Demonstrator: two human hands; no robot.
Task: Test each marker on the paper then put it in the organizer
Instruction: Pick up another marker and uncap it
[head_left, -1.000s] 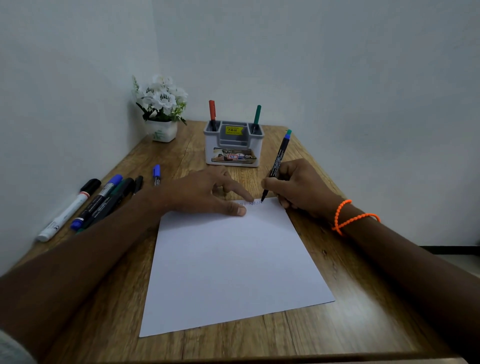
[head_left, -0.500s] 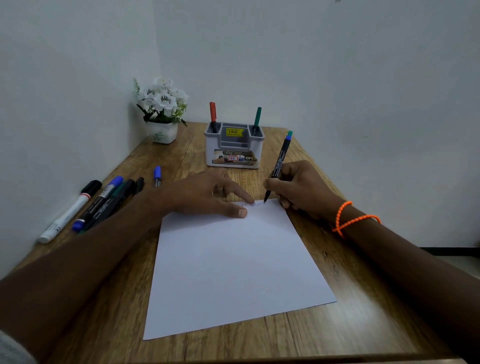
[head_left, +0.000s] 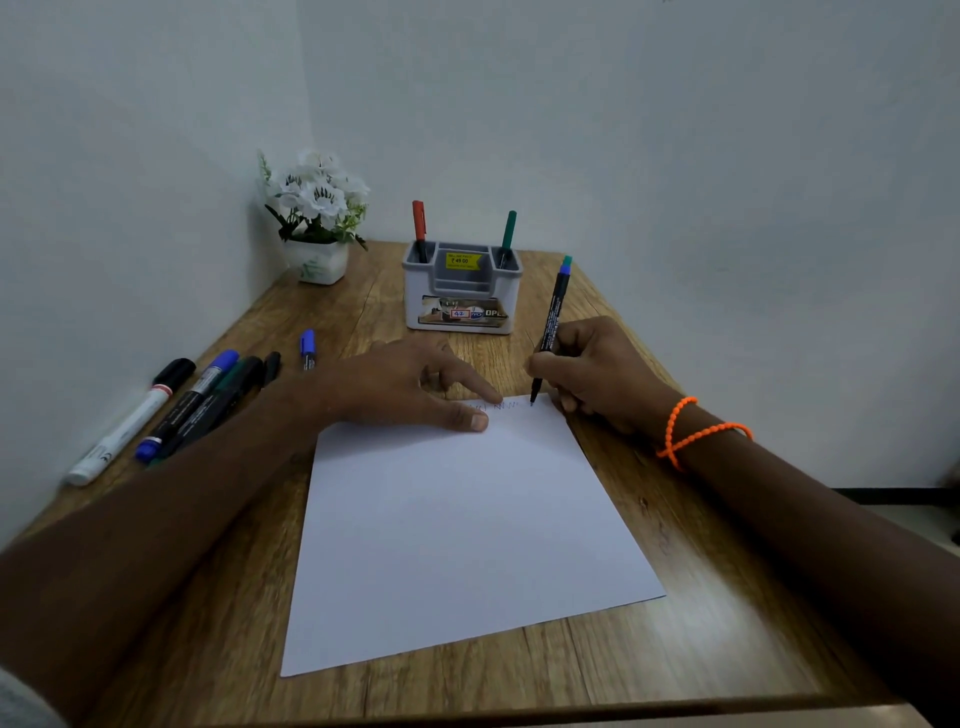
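Observation:
My right hand (head_left: 597, 374) grips a thin black marker (head_left: 551, 322) with a blue-green end, its tip touching the top right corner of the white paper (head_left: 457, 530). Faint zigzag marks run along the paper's top edge beside the tip. My left hand (head_left: 405, 387) rests flat on the paper's top left part, fingers straight. The grey organizer (head_left: 462, 306) stands behind the hands, with a red marker (head_left: 418, 221) and a green marker (head_left: 509, 231) upright in it. Several markers (head_left: 197, 400) lie in a row at the left, and a blue cap (head_left: 307, 349) lies near them.
A white pot of white flowers (head_left: 317, 223) stands in the back left corner of the wooden table (head_left: 691, 639). Walls close in on the left and behind. An orange bead bracelet (head_left: 691, 434) is on my right wrist.
The marker tip has shifted slightly right along the paper's top edge, leaving more zigzag marks. My left hand has stayed in place.

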